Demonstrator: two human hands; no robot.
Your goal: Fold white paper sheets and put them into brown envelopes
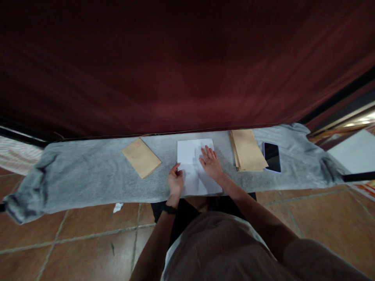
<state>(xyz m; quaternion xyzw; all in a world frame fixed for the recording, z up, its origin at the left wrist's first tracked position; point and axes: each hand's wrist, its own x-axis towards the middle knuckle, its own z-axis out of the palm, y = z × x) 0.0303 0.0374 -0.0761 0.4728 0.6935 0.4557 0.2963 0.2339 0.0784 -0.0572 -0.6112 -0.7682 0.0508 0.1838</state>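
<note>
A white sheet of paper (190, 183) lies on the cloth-covered surface in front of me, with a crease running across its middle. At the sheet's left edge, my left hand (175, 180) is closed, its thumb and fingers pinching the paper. My right hand (211, 164) rests flat on the sheet's right half, fingers outstretched. To the left lies a brown envelope (141, 157), set at a slant. A stack of brown envelopes (249, 150) sits to the right of the paper.
A phone with a dark screen (272, 157) lies right of the stack. Grey cloth (88, 171) covers the narrow table. Behind it hangs a dark red curtain (187, 78). A white scrap (117, 207) is on the tiled floor (96, 249).
</note>
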